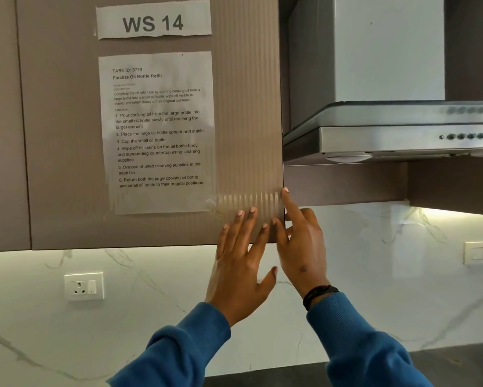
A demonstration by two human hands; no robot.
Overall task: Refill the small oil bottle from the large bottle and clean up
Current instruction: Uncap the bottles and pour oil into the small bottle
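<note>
The wall cabinet door point(67, 135) is a matt taupe brown, with faint vertical ribbing showing across its right part. Two white paper sheets carry black print: the upper label point(153, 19) in bold dark grey letters, the lower instruction sheet point(158, 129) in small black text. The backsplash point(374, 275) is white marble with thin grey veins, warmed by yellowish light under the cabinet. The socket plate point(84, 286) is white. The range hood point(388, 135) is brushed silver with dark buttons. Both sleeves point(184, 344) are ribbed blue; a black wristband point(318, 296) sits on the right wrist. The worktop point(444, 356) is dark grey.
</note>
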